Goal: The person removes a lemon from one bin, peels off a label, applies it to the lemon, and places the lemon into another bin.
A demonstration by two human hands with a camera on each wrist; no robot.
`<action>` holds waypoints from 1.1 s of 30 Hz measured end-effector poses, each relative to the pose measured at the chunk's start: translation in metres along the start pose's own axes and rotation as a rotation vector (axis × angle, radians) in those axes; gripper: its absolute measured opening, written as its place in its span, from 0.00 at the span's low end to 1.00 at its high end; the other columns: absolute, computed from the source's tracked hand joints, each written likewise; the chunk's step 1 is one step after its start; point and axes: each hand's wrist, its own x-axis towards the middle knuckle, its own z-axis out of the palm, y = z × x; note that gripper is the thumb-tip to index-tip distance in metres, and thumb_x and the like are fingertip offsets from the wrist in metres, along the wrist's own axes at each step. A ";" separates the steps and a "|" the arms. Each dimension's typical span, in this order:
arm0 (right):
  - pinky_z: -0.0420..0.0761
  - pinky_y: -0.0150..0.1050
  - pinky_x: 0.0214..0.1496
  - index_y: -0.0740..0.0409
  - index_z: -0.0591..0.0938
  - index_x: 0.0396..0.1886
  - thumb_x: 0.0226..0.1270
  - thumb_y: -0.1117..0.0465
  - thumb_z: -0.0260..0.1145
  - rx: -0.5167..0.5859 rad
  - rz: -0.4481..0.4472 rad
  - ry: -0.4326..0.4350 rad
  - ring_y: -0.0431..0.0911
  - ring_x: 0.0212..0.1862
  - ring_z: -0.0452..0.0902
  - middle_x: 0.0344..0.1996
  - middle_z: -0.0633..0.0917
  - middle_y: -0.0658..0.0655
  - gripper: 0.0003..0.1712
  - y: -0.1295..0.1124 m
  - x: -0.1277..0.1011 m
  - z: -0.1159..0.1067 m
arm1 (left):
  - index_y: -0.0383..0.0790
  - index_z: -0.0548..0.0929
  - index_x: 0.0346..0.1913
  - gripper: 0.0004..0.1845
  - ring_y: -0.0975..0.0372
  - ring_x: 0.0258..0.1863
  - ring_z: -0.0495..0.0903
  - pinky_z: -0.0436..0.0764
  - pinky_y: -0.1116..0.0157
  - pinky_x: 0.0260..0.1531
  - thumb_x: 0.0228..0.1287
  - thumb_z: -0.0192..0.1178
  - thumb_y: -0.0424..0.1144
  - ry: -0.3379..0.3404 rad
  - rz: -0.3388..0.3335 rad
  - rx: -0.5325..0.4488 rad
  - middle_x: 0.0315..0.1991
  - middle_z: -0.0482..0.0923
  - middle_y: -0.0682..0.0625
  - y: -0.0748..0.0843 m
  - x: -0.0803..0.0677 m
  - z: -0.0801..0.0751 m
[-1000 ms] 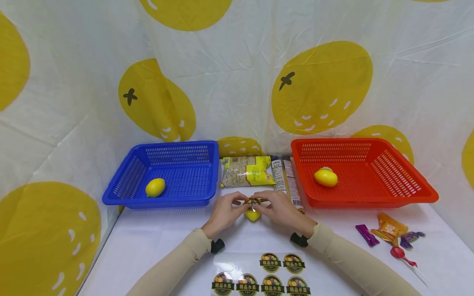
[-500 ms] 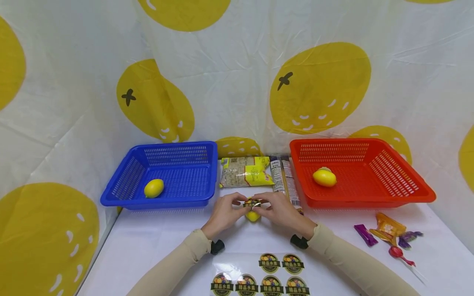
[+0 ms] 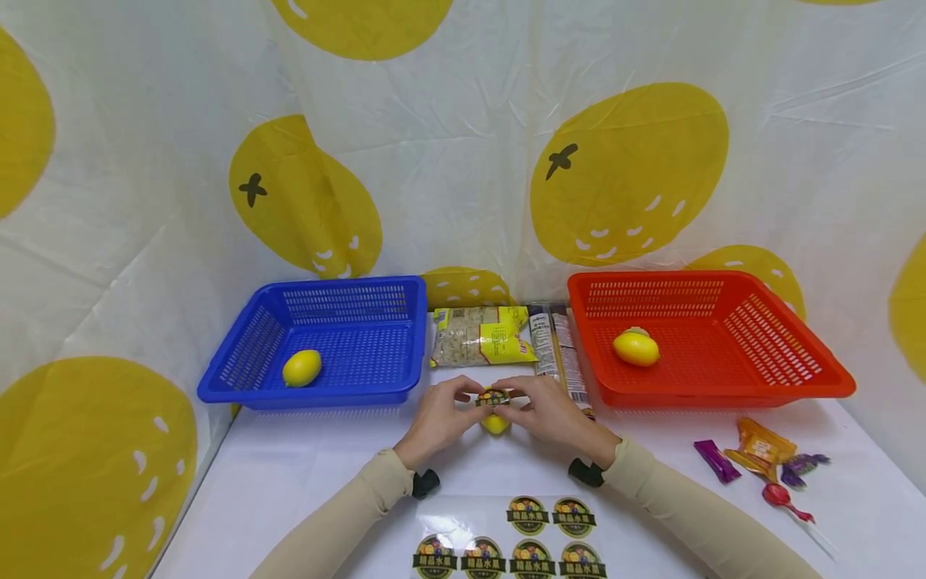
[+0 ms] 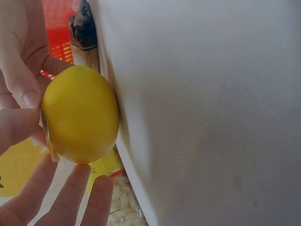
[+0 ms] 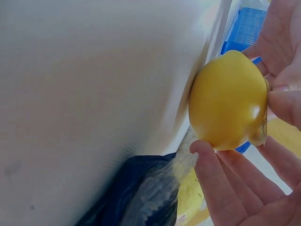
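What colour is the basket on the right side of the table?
Red basket, with a plastic mesh pattern; clearest in the head view.

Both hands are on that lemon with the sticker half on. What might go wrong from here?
1. The sticker may crease: its edge stands clear of the lemon's curved skin in both wrist views.
2. The lemon rests on the table and might roll if either the left hand or the right hand loosens its grip.
3. A sleeve could brush the sticker sheet just below the wrists.
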 end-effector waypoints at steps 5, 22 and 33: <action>0.90 0.40 0.43 0.53 0.87 0.57 0.67 0.57 0.73 0.009 -0.015 -0.003 0.53 0.51 0.89 0.52 0.90 0.54 0.19 0.000 0.001 0.000 | 0.50 0.87 0.48 0.15 0.53 0.50 0.87 0.85 0.55 0.48 0.60 0.74 0.49 0.012 0.009 -0.002 0.50 0.89 0.51 0.000 0.000 0.001; 0.89 0.41 0.44 0.56 0.86 0.58 0.65 0.61 0.73 0.048 -0.005 -0.006 0.55 0.52 0.89 0.54 0.89 0.56 0.21 0.001 -0.002 0.000 | 0.49 0.84 0.52 0.22 0.53 0.53 0.86 0.83 0.55 0.51 0.55 0.75 0.49 0.011 0.023 0.043 0.53 0.88 0.51 -0.001 -0.001 0.001; 0.89 0.43 0.46 0.58 0.82 0.60 0.66 0.59 0.73 0.058 0.028 -0.022 0.57 0.53 0.88 0.58 0.87 0.60 0.24 0.000 -0.004 -0.002 | 0.55 0.76 0.65 0.41 0.54 0.54 0.80 0.71 0.49 0.60 0.46 0.80 0.58 -0.124 -0.034 0.126 0.59 0.84 0.50 0.000 0.003 0.004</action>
